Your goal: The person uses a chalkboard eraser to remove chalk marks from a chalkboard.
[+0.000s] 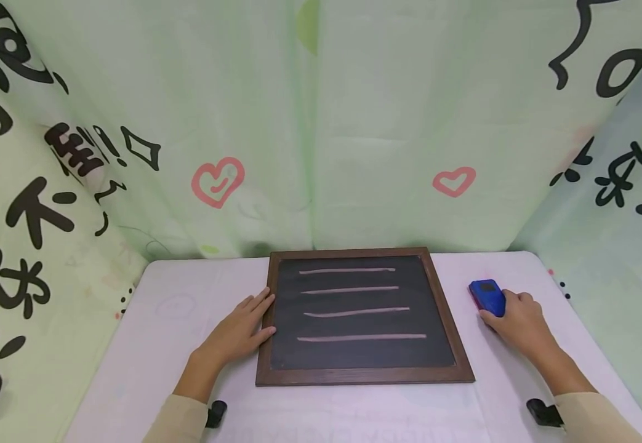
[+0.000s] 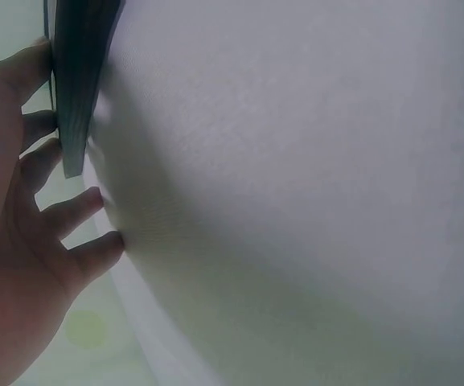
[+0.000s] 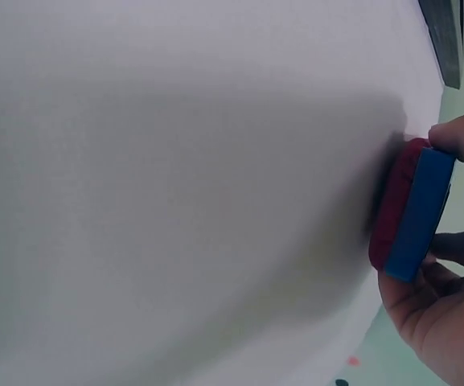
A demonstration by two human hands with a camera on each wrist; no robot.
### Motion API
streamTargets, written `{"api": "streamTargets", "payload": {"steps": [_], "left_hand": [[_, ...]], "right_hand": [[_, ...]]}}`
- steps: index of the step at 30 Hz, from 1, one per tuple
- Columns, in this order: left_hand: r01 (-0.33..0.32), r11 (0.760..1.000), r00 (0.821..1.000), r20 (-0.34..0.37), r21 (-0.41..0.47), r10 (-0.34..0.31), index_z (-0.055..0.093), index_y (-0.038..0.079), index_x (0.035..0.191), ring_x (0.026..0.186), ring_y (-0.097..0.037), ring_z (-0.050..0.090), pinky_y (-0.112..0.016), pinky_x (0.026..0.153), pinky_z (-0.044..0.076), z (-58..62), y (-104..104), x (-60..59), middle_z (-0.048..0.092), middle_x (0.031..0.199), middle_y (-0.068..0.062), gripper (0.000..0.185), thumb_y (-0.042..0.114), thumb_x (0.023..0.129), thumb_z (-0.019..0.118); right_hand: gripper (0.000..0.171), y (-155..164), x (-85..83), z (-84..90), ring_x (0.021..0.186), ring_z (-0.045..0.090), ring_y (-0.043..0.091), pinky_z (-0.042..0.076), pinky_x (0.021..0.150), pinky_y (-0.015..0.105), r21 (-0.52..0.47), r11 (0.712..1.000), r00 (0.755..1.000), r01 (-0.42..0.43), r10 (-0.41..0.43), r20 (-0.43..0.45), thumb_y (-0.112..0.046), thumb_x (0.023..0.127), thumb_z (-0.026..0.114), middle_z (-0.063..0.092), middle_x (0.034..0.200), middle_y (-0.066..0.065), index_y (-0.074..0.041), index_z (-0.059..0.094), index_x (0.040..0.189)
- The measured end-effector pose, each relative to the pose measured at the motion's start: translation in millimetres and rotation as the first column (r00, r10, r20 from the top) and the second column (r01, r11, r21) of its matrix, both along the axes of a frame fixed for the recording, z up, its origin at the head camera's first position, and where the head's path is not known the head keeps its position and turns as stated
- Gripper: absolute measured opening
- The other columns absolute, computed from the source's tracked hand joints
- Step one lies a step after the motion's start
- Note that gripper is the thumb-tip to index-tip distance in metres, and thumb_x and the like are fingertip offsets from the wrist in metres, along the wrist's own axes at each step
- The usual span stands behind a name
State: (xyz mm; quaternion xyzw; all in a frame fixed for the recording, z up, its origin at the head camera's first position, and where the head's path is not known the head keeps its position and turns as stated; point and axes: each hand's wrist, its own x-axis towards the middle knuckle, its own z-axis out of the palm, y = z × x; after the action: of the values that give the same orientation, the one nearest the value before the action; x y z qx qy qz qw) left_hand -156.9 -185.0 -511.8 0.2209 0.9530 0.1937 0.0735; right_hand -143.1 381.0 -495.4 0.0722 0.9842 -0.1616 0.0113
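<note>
I see my right hand (image 1: 520, 323) on the right side of the counter (image 1: 176, 344), fingers and thumb curled around a blue eraser (image 1: 487, 296) with a red pad underneath, which rests on the counter surface. The right wrist view shows the red pad flat against the counter and my thumb on the eraser's edge. The eraser sits just right of a dark chalkboard (image 1: 362, 314) in a brown wooden frame, apart from it. Four pale horizontal chalk lines (image 1: 356, 304) cross the board, stacked from far to near. My left hand (image 1: 240, 332) lies flat and relaxed on the counter, fingers straight, fingertips touching the board's left frame edge. Behind the counter hangs a pale green curtain (image 1: 321, 123) with pink hearts and black lettering, wrapping both sides.
</note>
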Motion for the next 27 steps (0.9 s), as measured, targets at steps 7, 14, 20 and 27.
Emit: {"api": "streamTargets", "payload": {"steps": [7, 14, 20, 27], "left_hand": [[-0.002, 1.000, 1.000, 0.006, -0.004, 0.002, 0.034, 0.011, 0.162, 0.152, -0.046, 0.032, -0.061, 0.119, 0.036, 0.5, 0.0, -0.9, 0.025, 0.172, -0.007, 0.070, 0.038, 0.104, 0.062], [-0.002, 1.000, 1.000, 0.009, 0.004, 0.001, 0.035, 0.010, 0.162, 0.152, -0.047, 0.032, -0.061, 0.119, 0.036, 1.6, 0.9, 0.4, 0.025, 0.172, -0.008, 0.070, 0.038, 0.104, 0.062], [0.000, 1.000, 1.000, 0.007, -0.008, 0.000, 0.034, 0.011, 0.163, 0.152, -0.047, 0.032, -0.061, 0.119, 0.036, 2.1, 0.4, 0.9, 0.025, 0.172, -0.008, 0.070, 0.039, 0.104, 0.062], [0.006, 1.000, 1.000, -0.001, -0.002, -0.006, 0.035, 0.010, 0.162, 0.151, -0.047, 0.033, -0.061, 0.119, 0.036, 2.7, 1.3, -0.4, 0.026, 0.171, -0.009, 0.070, 0.039, 0.104, 0.062]], "right_hand": [[0.078, 2.7, -6.1, 7.7, 0.107, 0.044, 0.063, 0.050, 0.086, 0.076, -0.008, 0.999, 0.999, -0.036, 0.036, 0.005, -0.026, 0.093, 0.071, 0.040, 0.124, 0.051, 0.027, 0.037, 0.138], [0.075, 3.1, -16.8, 14.0, 0.110, 0.047, 0.063, 0.047, 0.090, 0.076, -0.009, 0.993, 0.993, -0.116, 0.115, -0.036, -0.025, 0.093, 0.072, 0.042, 0.128, 0.049, 0.025, 0.040, 0.139], [0.075, -0.1, -29.5, 20.4, 0.118, 0.046, 0.062, 0.043, 0.098, 0.077, -0.019, 0.985, 0.986, -0.169, 0.169, -0.007, -0.025, 0.095, 0.070, 0.042, 0.134, 0.046, 0.021, 0.038, 0.144], [0.072, -3.1, -45.2, 33.9, 0.125, 0.042, 0.064, 0.039, 0.104, 0.077, -0.013, 0.964, 0.964, -0.267, 0.267, -0.004, -0.020, 0.096, 0.070, 0.041, 0.139, 0.047, 0.021, 0.038, 0.145]]}}
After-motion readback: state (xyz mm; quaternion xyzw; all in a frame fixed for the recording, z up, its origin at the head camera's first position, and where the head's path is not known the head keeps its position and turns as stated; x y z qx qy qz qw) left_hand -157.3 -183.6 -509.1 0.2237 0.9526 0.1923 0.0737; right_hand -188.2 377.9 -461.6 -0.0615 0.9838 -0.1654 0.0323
